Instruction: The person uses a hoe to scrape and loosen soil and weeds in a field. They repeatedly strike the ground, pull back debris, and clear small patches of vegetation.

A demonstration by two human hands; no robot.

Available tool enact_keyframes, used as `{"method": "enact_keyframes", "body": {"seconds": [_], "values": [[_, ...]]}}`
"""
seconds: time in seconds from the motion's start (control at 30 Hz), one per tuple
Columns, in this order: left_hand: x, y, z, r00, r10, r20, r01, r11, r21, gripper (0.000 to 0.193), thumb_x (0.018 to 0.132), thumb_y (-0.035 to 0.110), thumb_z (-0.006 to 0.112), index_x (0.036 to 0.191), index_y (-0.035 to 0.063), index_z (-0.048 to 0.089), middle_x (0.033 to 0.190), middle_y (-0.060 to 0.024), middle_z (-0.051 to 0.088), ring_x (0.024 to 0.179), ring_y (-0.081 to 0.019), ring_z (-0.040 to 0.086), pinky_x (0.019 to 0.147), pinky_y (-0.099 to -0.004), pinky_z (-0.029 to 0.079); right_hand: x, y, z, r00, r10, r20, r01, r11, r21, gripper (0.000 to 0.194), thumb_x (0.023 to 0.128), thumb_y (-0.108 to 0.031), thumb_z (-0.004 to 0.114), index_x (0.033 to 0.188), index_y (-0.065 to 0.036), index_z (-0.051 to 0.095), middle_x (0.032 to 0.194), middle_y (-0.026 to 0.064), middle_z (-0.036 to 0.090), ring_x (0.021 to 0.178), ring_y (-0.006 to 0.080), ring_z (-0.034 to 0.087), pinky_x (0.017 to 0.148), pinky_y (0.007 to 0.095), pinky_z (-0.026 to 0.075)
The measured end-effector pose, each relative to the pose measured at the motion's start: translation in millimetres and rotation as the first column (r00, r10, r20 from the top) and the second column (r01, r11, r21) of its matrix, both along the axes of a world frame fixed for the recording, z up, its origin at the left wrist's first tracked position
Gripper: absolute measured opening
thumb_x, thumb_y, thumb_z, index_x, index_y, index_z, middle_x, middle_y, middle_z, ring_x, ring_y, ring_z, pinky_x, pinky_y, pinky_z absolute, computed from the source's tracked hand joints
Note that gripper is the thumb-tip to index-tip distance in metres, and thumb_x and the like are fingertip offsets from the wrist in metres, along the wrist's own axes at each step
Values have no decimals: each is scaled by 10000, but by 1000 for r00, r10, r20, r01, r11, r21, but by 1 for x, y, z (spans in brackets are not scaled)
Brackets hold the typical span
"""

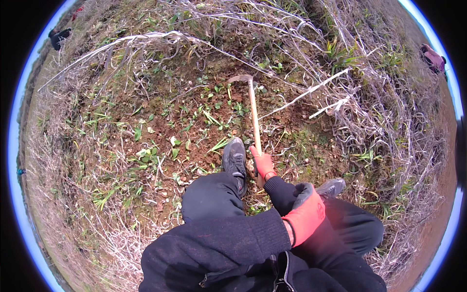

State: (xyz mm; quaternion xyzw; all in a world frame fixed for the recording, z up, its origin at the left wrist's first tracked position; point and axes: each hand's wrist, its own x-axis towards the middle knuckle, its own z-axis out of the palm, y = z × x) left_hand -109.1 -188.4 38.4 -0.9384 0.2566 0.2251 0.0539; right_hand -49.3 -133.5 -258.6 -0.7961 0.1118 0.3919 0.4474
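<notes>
My right hand (263, 165), in a red work glove, grips the wooden handle of a sickle (254, 113). The handle points away from me, and its curved metal blade (240, 78) lies at the bare reddish soil, turned to the left. Crossing my body, my left hand (305, 215) wears a red glove with dark grey coating. It lies over my right forearm (281, 193) with its fingers curled; whether they grip the sleeve is hidden. Cut green leaves (147, 155) and small plants (239, 108) are scattered on the soil left of the sickle.
My left shoe (234, 157) stands beside the handle; my right shoe (331, 188) is farther right. Long dry stalks (171, 35) arch across the far side. Dense dry grass (386, 120) covers the right. People show far off at the left (59, 38) and right (434, 59) rims.
</notes>
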Motion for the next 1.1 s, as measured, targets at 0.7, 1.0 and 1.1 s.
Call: {"method": "enact_keyframes", "body": {"seconds": [0.7, 1.0, 1.1], "values": [[7, 24, 21, 1000, -30, -8, 28, 987, -156, 250, 965, 170, 618, 1089, 79, 815, 985, -74, 783, 872, -321, 715, 794, -553, 519, 0, -2, 26, 985, 18, 172, -32, 997, 76, 601, 968, -592, 706, 807, -14, 659, 642, 23, 577, 596, 130, 515, 573, 374, 425], [-5, 26, 22, 998, -22, 64, 32, 987, -157, 240, 935, 173, 623, 1051, 94, 817, 926, -72, 769, 838, -307, 710, 769, -513, 518, 3, -15, 18, 970, 64, 236, -94, 989, 116, 519, 964, -560, 737, 838, -63, 658, 650, -30, 570, 539, 84, 525, 498, 298, 407], [-1, 29, 20, 999, -39, 18, 42, 982, -182, 235, 929, 191, 628, 1031, 101, 820, 912, -64, 770, 826, -302, 711, 759, -512, 512, 18, -5, 15, 950, -56, 308, 6, 987, 160, 501, 978, -533, 734, 843, -58, 652, 635, -22, 556, 506, 95, 526, 464, 301, 410]]}}
